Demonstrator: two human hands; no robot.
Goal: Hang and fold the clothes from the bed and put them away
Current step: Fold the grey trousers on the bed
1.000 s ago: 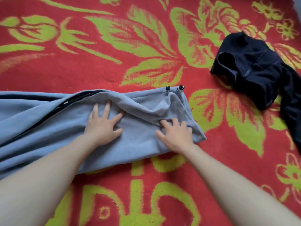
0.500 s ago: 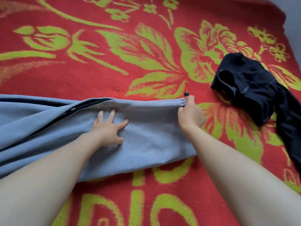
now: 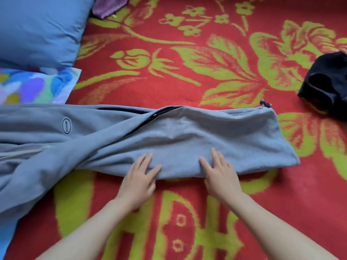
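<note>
A grey fleece jacket (image 3: pixel 197 136) with a dark zip and an oval logo lies stretched across the red and green patterned bed cover (image 3: pixel 187 72), folded lengthwise. Its right end carries small black cord stoppers (image 3: pixel 264 104). My left hand (image 3: pixel 139 177) rests flat on the jacket's near edge, fingers spread. My right hand (image 3: pixel 218 175) lies flat beside it on the same edge, a little to the right. Neither hand grips the cloth. A black garment (image 3: pixel 326 85) lies crumpled at the right edge of the view, apart from the jacket.
A blue pillow (image 3: pixel 37 29) sits at the top left with a multicoloured pillow (image 3: pixel 33 85) below it. A purple cloth (image 3: pixel 109 5) shows at the top edge beside the blue pillow.
My right hand left the jacket's far right corner and came back to its near edge. My left hand slid toward me to the same edge. The view pulled back and left, revealing the pillows.
</note>
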